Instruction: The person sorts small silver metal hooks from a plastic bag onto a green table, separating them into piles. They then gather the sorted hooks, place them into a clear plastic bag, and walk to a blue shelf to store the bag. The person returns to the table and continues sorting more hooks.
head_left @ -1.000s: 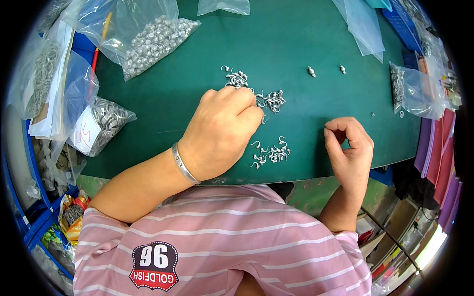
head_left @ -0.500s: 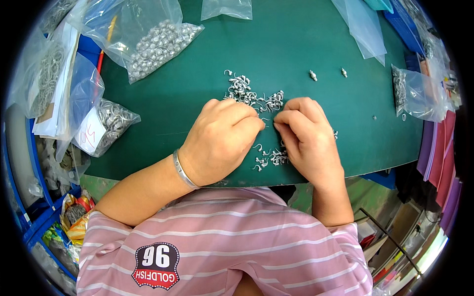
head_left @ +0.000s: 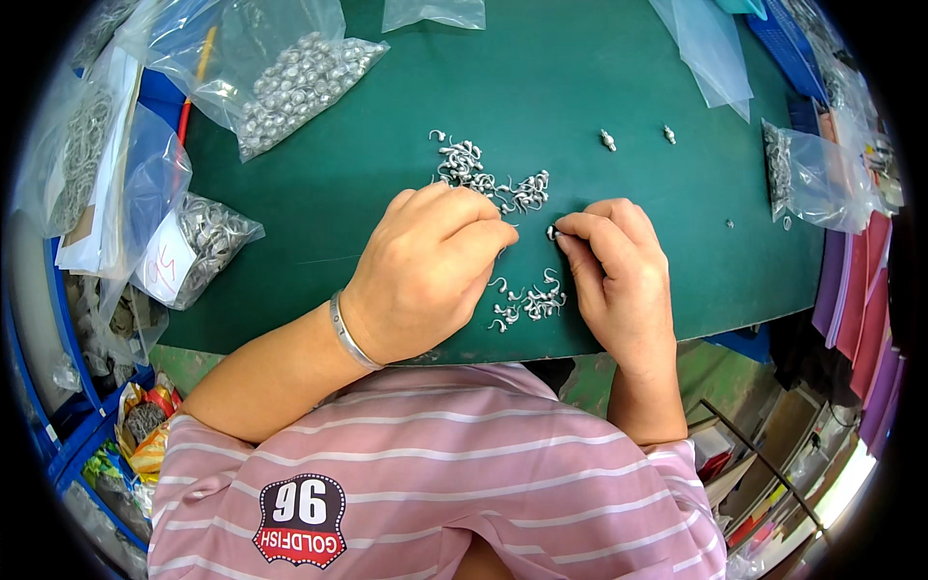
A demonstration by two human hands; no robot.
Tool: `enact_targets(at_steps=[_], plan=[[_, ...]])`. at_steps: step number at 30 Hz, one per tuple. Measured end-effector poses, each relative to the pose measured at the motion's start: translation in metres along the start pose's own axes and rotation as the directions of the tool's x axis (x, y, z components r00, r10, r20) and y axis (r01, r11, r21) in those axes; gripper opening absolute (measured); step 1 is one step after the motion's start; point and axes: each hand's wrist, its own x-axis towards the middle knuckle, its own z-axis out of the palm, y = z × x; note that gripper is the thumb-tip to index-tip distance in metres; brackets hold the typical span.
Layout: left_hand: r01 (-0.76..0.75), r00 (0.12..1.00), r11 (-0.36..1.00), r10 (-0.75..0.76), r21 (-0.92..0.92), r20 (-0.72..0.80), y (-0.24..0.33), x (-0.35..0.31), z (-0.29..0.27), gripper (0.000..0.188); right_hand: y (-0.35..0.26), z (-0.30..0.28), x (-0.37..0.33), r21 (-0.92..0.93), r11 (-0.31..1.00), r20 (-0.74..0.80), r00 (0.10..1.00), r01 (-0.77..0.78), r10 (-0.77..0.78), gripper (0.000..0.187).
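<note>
On the green tabletop (head_left: pixel 503 87), my left hand (head_left: pixel 420 266), with a silver bangle at its wrist, is closed in a pinch. What its fingertips hold, if anything, is hidden. My right hand (head_left: pixel 619 275) pinches a small silver metal piece (head_left: pixel 551 233) between thumb and forefinger, a short gap from the left fingertips. Beyond the hands lie a heap of small silver hook-shaped pieces (head_left: pixel 464 162) and a second cluster of hooks (head_left: pixel 530 192). A nearer group of hooks (head_left: pixel 541 304) rests between my hands, close to the table's front edge.
Far left is a clear bag of round silver parts (head_left: pixel 300 92); nearer stands a bag of metal pieces (head_left: pixel 211 232) with a white label. Two small silver fittings (head_left: pixel 607 140) lie far right. Another bag of parts (head_left: pixel 778 169) sits at the right edge, near a blue basket (head_left: pixel 785 53).
My right hand has moved slightly right, away from the left fingertips, and a silver piece now shows in its pinch. More of the near hook group is uncovered. The left hand stays closed.
</note>
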Motion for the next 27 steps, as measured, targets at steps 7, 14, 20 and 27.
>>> enact_targets(at_steps=[7,14,20,27], plan=[[-0.014,1.000,1.000,0.014,0.019,0.026,-0.001,-0.001,0.001,0.024,0.007,-0.013,-0.004,0.077,0.996,-0.081,0.996,-0.042,0.048,0.016],[-0.064,0.984,0.985,0.035,0.163,0.172,0.012,0.018,0.015,0.018,0.004,-0.017,-0.008,0.041,0.994,-0.094,0.990,-0.098,0.102,0.012],[-0.083,0.980,0.976,0.044,0.201,0.192,0.008,0.020,0.022,0.009,0.003,0.000,-0.009,-0.023,0.998,-0.096,0.994,-0.052,0.050,0.014],[-0.032,0.990,0.994,0.018,0.101,0.143,0.011,0.019,0.015,0.014,0.007,-0.003,-0.010,0.049,0.999,-0.126,0.992,-0.016,0.022,0.014]])
